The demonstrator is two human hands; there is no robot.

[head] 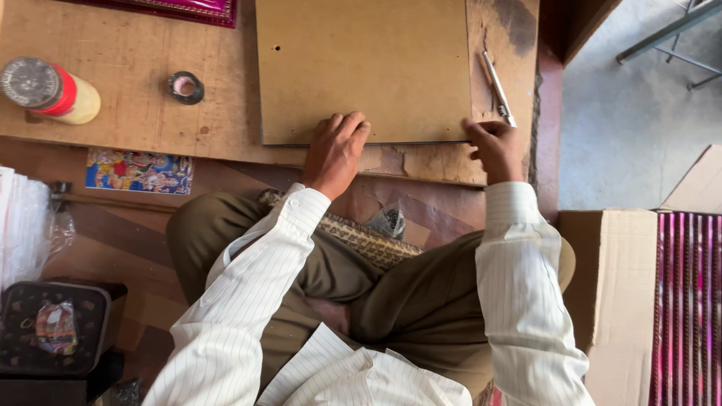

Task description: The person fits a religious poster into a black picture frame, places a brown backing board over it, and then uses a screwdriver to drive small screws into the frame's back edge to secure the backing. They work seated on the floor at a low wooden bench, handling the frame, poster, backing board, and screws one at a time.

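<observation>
Open board, crowded edges
Brown board (365,68) lies bare on top — pen (498,86) flanks its right edge, tape roll (186,87) and glue bottle (49,90) stand left.

From my remote seat I see a plain tan board (361,68) on a scuffed brown worktop (128,120), a white pen (498,86) beside it. The sleeves (248,278) are white with fine dark pinstripes; the trousers (421,301) are olive. A cream bottle (56,94) wears a red band and grey cap, near a black tape roll (186,87). A many-coloured picture card (139,171) lies below. Magenta striped frames (688,301) sit in a brown carton (617,301).
</observation>
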